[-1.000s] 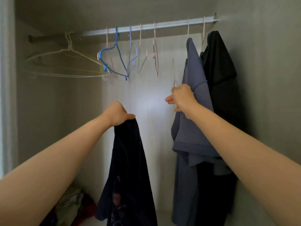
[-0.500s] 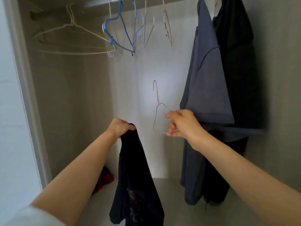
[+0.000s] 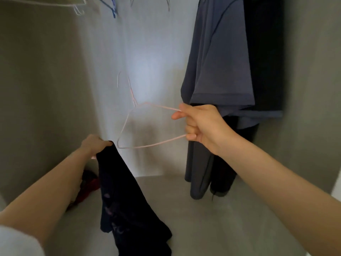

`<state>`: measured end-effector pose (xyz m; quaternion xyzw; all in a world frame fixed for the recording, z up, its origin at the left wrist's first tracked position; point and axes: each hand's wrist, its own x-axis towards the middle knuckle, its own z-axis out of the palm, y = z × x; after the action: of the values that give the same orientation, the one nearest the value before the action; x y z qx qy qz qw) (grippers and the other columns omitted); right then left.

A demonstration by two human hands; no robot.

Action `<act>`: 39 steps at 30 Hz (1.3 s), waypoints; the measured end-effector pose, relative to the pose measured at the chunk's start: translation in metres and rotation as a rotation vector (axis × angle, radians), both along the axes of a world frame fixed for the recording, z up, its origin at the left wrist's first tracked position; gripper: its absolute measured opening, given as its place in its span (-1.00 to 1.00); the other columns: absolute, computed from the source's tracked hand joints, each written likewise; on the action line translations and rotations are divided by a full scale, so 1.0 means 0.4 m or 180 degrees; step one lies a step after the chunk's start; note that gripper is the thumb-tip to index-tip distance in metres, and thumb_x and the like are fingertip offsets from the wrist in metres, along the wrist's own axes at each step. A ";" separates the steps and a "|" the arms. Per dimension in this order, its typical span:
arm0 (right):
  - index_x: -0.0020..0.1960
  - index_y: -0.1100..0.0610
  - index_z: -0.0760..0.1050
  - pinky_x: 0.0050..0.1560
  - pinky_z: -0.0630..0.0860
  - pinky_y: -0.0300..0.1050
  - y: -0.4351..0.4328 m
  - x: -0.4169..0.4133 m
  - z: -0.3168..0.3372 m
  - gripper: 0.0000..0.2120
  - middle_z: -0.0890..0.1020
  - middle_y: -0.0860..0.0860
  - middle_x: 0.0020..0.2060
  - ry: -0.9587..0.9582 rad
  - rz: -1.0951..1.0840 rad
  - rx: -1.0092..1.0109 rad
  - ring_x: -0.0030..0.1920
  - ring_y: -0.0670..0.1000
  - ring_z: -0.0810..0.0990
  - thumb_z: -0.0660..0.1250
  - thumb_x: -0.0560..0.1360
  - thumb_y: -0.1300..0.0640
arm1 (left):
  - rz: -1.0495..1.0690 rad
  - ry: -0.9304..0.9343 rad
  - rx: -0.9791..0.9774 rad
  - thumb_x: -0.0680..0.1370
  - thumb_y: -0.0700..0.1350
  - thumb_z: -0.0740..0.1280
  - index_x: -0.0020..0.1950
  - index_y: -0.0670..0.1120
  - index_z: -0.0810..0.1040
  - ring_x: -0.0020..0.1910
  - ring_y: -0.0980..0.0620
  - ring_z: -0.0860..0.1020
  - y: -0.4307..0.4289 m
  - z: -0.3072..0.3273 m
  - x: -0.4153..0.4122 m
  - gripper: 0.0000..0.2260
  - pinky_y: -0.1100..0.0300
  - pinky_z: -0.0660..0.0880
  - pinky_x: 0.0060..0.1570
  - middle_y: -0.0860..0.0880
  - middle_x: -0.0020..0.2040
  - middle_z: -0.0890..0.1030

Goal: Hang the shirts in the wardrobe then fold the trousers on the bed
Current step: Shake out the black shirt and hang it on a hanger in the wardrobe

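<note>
inside the wardrobe (image 3: 46,89), a blue-grey shirt (image 3: 219,61) and a black shirt (image 3: 265,61) are hanging at the right, touching each other. a dark navy shirt (image 3: 121,200) is dangling at lower centre, its faint pinkish print too blurred to read. the left hand (image 3: 94,145) is gripping its top edge in curled fingers. the right hand (image 3: 201,124) is holding a pink wire hanger (image 3: 158,142) by one end, fingers wrapping round both wires, the hook pointing up and left.

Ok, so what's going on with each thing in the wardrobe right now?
Pink hanger: bare, gripped by right hand.
Dark shirt: dangling from left hand, not on a hanger.
Blue-grey shirt: hanging up.
Black shirt: hanging up too.
Red cloth: lying on wardrobe floor.
</note>
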<state>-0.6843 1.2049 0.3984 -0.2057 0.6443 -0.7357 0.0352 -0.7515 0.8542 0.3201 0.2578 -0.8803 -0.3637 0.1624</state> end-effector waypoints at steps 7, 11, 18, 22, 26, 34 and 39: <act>-0.07 0.32 0.61 -0.56 0.18 -0.28 -0.041 0.010 -0.014 -0.71 0.11 -0.07 -0.56 -0.0031 0.0130 -0.0025 -0.55 -0.10 0.10 0.28 0.60 0.09 | -0.0095 -0.0035 0.0273 0.51 -0.07 0.45 -0.23 -0.29 0.52 -0.26 -0.16 0.54 -0.036 -0.027 0.018 -0.70 0.07 0.50 -0.24 -0.24 -0.18 0.56; -0.05 0.33 0.60 -0.57 0.19 -0.28 -0.086 -0.005 -0.065 -0.69 0.11 -0.07 -0.58 -0.0198 0.0136 -0.0027 -0.56 -0.10 0.10 0.27 0.61 0.08 | -0.0234 0.0237 0.0945 0.50 -0.12 0.47 -0.20 -0.23 0.53 -0.36 -0.11 0.56 -0.018 -0.021 0.015 -0.78 0.13 0.53 -0.33 -0.21 -0.17 0.57; -0.07 0.29 0.60 -0.56 0.24 -0.29 -0.158 -0.027 -0.159 -0.66 0.10 -0.09 -0.58 -0.0485 0.0097 -0.0254 -0.58 -0.12 0.11 0.23 0.62 0.03 | -0.0795 0.0626 0.1260 0.59 -0.04 0.36 -0.24 -0.07 0.48 -0.63 0.18 0.41 0.048 0.053 0.010 -0.77 0.40 0.31 -0.62 -0.03 -0.39 0.42; -0.07 0.25 0.61 -0.54 0.26 -0.26 -0.174 -0.021 -0.209 -0.61 0.10 -0.07 -0.55 -0.0817 0.0073 -0.0461 -0.55 -0.09 0.12 0.21 0.62 -0.05 | -0.1156 0.0758 0.1248 0.61 -0.04 0.32 -0.14 -0.09 0.60 -0.51 0.15 0.47 0.057 0.089 0.042 -0.81 0.38 0.40 -0.52 0.03 -0.37 0.52; -0.10 0.25 0.61 -0.53 0.24 -0.25 -0.188 -0.014 -0.227 -0.60 0.09 -0.06 -0.54 -0.1074 0.0174 -0.0896 -0.55 -0.09 0.11 0.21 0.62 -0.06 | -0.1339 0.0874 -0.0040 0.59 -0.18 0.31 -0.11 -0.16 0.61 -0.37 0.03 0.41 0.084 0.119 0.057 -0.87 0.27 0.37 -0.41 -0.09 -0.28 0.48; -0.09 0.28 0.61 -0.53 0.26 -0.24 -0.173 -0.005 -0.197 -0.59 0.09 -0.04 -0.57 -0.0502 0.0107 -0.0616 -0.56 -0.08 0.11 0.20 0.62 -0.04 | -0.0413 0.0743 -0.3049 0.51 -0.19 0.29 0.10 -0.05 0.65 0.02 -0.32 0.55 0.090 0.148 0.110 -0.77 0.03 0.41 -0.11 -0.19 0.09 0.61; -0.13 0.26 0.61 -0.54 0.24 -0.25 -0.147 -0.009 -0.188 -0.60 0.06 -0.03 -0.53 -0.0480 0.0153 -0.0772 -0.54 -0.09 0.10 0.21 0.62 -0.03 | -0.0209 0.0580 -0.2994 0.52 -0.20 0.30 0.09 -0.09 0.66 -0.02 -0.34 0.56 0.072 0.163 0.122 -0.80 0.01 0.44 -0.14 -0.26 0.03 0.61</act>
<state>-0.6881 1.1462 0.3232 -0.1680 0.5411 -0.8205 0.0761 -0.7027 0.8831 0.3851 0.0956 -0.9392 0.0479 0.3264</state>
